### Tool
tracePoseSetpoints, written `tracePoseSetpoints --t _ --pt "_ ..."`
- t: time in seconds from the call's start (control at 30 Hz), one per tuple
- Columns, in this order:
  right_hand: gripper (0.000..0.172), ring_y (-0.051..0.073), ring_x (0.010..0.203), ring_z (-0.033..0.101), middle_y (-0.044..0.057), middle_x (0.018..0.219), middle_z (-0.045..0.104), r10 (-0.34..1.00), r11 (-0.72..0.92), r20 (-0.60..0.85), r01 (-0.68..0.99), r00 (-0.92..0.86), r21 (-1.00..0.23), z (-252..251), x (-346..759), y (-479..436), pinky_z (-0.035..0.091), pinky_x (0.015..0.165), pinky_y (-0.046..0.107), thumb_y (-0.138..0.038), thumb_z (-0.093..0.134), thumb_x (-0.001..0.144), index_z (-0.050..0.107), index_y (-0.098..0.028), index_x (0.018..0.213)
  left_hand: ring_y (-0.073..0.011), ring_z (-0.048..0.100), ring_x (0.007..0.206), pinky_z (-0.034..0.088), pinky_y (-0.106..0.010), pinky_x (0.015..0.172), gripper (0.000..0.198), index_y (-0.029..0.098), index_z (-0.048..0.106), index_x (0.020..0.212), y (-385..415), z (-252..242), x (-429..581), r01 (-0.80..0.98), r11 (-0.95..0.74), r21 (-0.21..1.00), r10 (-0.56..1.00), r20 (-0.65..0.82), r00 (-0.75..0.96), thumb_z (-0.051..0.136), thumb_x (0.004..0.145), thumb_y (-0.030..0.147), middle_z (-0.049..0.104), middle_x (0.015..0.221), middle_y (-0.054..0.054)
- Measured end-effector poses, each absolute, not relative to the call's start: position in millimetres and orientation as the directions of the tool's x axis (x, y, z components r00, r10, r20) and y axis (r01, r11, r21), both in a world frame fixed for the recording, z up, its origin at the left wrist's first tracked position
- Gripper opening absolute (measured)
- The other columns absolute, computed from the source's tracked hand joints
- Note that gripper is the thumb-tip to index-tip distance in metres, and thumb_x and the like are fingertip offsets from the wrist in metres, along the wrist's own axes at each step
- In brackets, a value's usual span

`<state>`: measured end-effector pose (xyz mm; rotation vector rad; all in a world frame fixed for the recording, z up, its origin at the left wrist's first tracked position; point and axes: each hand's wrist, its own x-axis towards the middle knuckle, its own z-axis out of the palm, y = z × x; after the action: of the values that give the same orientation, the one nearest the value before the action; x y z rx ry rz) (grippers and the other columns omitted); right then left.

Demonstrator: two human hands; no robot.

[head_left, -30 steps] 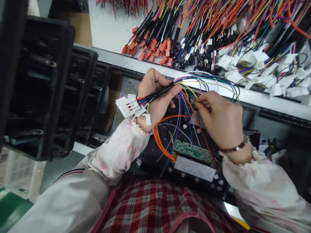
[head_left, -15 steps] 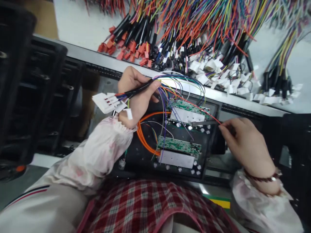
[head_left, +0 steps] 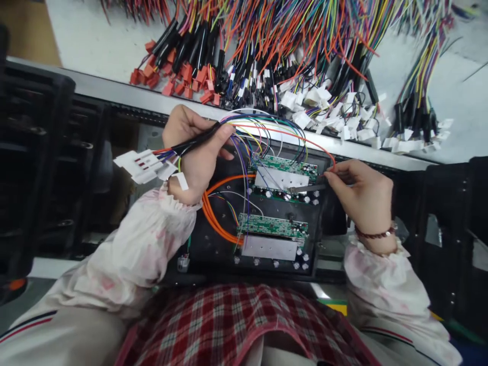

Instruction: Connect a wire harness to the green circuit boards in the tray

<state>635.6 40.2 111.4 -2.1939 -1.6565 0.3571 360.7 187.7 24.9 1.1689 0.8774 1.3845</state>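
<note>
My left hand point(head_left: 198, 152) is closed round the black sleeve of a wire harness point(head_left: 196, 138). White plug connectors point(head_left: 143, 165) hang out at its wrist side, while loose coloured wires arch to the right. Between the thumb and fingers of my right hand point(head_left: 358, 190) is the end of a red wire point(head_left: 305, 138), bowed upward. A flat grey metal strip point(head_left: 310, 188), perhaps tweezers, points left from that hand; its grip is hidden. Under the wires lies the upper green circuit board point(head_left: 282, 163) with a silver plate. A second circuit board point(head_left: 272, 226) sits below it.
Both boards lie in a black tray point(head_left: 213, 254), with orange cables point(head_left: 209, 213) looping at their left. Bundled harnesses with red connectors point(head_left: 186, 73) and white connectors point(head_left: 351, 119) cover the bench behind a metal rail point(head_left: 141, 101). Black trays point(head_left: 38, 168) stand at the left.
My right hand has moved left and up, and the red wire has gone from taut and straight to a slack arc. My left hand still grips the harness.
</note>
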Motion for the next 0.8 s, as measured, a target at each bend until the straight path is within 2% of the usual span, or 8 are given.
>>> tracePoseSetpoints --t 0.1,0.2,0.37,0.43,0.53,0.67,0.8 --pt "0.013 0.019 0.072 0.070 0.002 0.081 0.075 0.963 -0.245 -0.021 0.840 0.268 -0.485 108.1 636.7 43.8 0.053 0.070 0.032 -0.033 0.068 0.084 0.071 -0.021 0.086 -0.0118 0.066 0.054 0.046 -0.024 0.033 0.048 0.025 0.048 0.081 180.7 33.6 365.9 -0.270 -0.145 0.952 0.989 0.148 -0.008 0.095 0.075 0.031 0.068 0.068 0.007" --pt "0.013 0.019 0.074 0.070 0.003 0.082 0.075 0.963 -0.250 -0.041 0.831 0.265 -0.498 104.5 639.3 46.0 0.053 0.072 0.032 -0.033 0.068 0.084 0.071 -0.020 0.086 -0.0132 0.068 0.058 0.050 -0.026 0.036 0.042 0.024 0.051 0.080 174.4 40.9 366.9 -0.238 -0.125 0.963 0.992 0.121 -0.029 0.093 0.076 0.028 0.071 0.074 0.004" --pt "0.013 0.020 0.073 0.070 0.002 0.081 0.074 0.962 -0.267 -0.057 0.870 0.268 -0.415 110.8 641.0 45.0 0.051 0.069 0.033 -0.034 0.072 0.084 0.070 -0.022 0.085 -0.0106 0.064 0.052 0.048 -0.024 0.034 0.050 0.023 0.049 0.079 179.7 32.2 363.6 -0.199 -0.217 0.956 0.975 0.223 0.010 0.097 0.071 0.035 0.071 0.072 0.007" --pt "0.015 0.021 0.073 0.069 0.003 0.082 0.073 0.957 -0.267 0.016 0.897 0.291 -0.353 117.1 630.3 45.4 0.050 0.068 0.034 -0.038 0.071 0.086 0.068 -0.023 0.088 -0.0123 0.064 0.050 0.048 -0.026 0.031 0.049 0.024 0.049 0.077 181.1 31.2 364.8 -0.186 -0.224 0.957 0.974 0.227 -0.005 0.097 0.071 0.035 0.071 0.071 0.007" --pt "0.017 0.024 0.081 0.066 0.006 0.087 0.069 0.974 -0.154 0.115 0.945 0.193 -0.289 121.8 598.2 49.5 0.049 0.072 0.037 -0.041 0.064 0.093 0.065 -0.025 0.092 -0.0171 0.066 0.052 0.048 -0.029 0.032 0.042 0.027 0.051 0.075 178.2 39.3 369.7 -0.208 -0.167 0.964 0.986 0.159 -0.055 0.093 0.072 0.027 0.071 0.069 0.005" --pt "0.020 0.025 0.086 0.061 0.009 0.089 0.063 0.997 0.067 0.065 0.958 -0.051 -0.277 114.4 561.0 60.4 0.048 0.073 0.038 -0.038 0.058 0.096 0.063 -0.020 0.087 -0.0194 0.066 0.051 0.048 -0.030 0.033 0.042 0.029 0.051 0.074 172.0 51.8 374.4 -0.221 -0.116 0.968 0.991 0.099 -0.088 0.092 0.067 0.022 0.070 0.066 0.004" --pt "0.019 0.020 0.079 0.060 0.006 0.085 0.063 0.997 0.055 0.072 0.941 -0.032 -0.334 115.9 565.3 64.4 0.046 0.068 0.033 -0.033 0.056 0.097 0.062 -0.020 0.085 -0.0185 0.065 0.048 0.049 -0.029 0.032 0.039 0.028 0.052 0.073 171.0 54.7 375.4 -0.227 -0.124 0.966 0.990 0.106 -0.092 0.090 0.070 0.022 0.070 0.066 0.003"
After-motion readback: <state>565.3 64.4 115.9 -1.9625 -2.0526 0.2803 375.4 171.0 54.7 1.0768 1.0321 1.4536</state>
